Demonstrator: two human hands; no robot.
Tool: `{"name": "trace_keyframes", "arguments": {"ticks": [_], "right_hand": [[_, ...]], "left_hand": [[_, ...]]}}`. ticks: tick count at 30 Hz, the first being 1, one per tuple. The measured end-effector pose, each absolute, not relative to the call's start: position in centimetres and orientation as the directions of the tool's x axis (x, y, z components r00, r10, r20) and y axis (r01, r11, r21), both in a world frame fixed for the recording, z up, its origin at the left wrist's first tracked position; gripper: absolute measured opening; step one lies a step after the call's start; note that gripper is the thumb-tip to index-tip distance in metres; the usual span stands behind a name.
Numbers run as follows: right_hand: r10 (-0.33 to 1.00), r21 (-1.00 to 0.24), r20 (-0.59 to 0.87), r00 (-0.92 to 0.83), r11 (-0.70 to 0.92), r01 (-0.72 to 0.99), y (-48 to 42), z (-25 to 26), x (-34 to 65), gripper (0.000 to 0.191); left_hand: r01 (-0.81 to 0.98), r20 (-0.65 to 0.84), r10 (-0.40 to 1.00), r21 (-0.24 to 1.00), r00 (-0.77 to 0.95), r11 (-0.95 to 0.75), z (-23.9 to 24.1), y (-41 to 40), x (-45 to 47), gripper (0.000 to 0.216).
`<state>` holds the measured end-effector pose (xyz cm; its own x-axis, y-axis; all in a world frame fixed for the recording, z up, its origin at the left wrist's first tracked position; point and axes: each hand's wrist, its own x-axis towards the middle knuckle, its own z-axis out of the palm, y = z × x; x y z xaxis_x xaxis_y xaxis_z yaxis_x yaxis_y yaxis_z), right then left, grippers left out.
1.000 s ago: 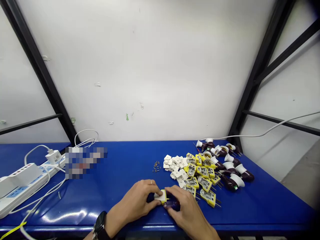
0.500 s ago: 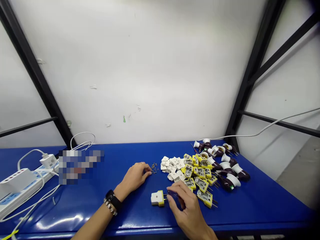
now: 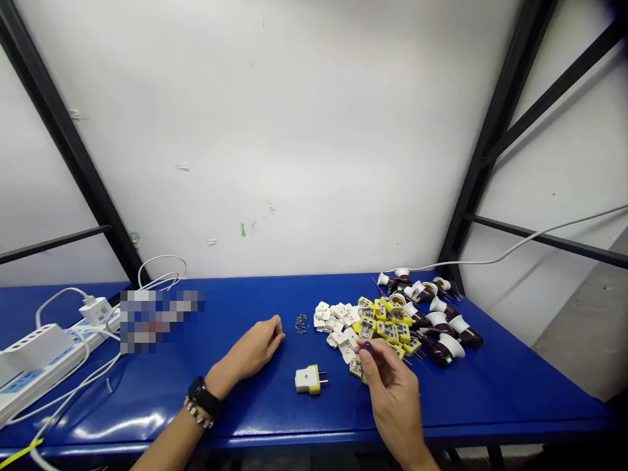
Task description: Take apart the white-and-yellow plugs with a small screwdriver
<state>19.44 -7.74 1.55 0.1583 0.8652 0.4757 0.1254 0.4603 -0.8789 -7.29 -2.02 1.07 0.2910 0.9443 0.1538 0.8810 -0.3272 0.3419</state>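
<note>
My left hand (image 3: pixel 255 345) rests low over the blue table, left of a small heap of screws (image 3: pixel 301 324). Its fingers are curled in toward the thumb; whatever they may hold is hidden. In my right hand (image 3: pixel 392 383) is a screwdriver with a dark purple handle (image 3: pixel 367 347), mostly covered by the fingers. Between the hands lies a white and yellow plug (image 3: pixel 308 379), its two pins pointing right. Beyond my right hand are white plug covers (image 3: pixel 336 317) and a pile of open yellow plug halves (image 3: pixel 387 331), partly hidden by the hand.
Dark purple and white lamp holders (image 3: pixel 444 324) lie in a group at the right. White power strips (image 3: pixel 36 356) with tangled cables occupy the left side. A white wall (image 3: pixel 314 131) and black metal posts (image 3: pixel 483 170) stand behind the blue table (image 3: pixel 220 418).
My left hand has drawn back left from the screws. My right hand has moved up and right from the plug with the screwdriver, its handle end now pointing up.
</note>
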Motion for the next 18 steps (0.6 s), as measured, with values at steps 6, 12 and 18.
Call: {"name": "trace_keyframes", "arguments": {"ticks": [6, 12, 18], "right_hand": [[0.943, -0.919, 0.284, 0.175, 0.319, -0.229, -7.3, 1.6, 19.1, 0.035], [0.944, -0.894, 0.236, 0.23, 0.304, -0.33, -8.0, 2.1, 18.3, 0.032], [0.941, -0.915, 0.245, 0.234, 0.304, -0.265, -8.2, 2.5, 18.2, 0.033]], "left_hand": [[0.575, 0.256, 0.945, 0.75, 0.202, -0.326, 1.8, -5.0, -4.9, 0.018], [0.42, 0.31, 0.935, 0.836, 0.173, -0.354, 1.6, -7.6, -1.7, 0.02], [0.375, 0.345, 0.924, 0.844, 0.165, -0.383, 1.3, -7.7, -1.4, 0.019]]}}
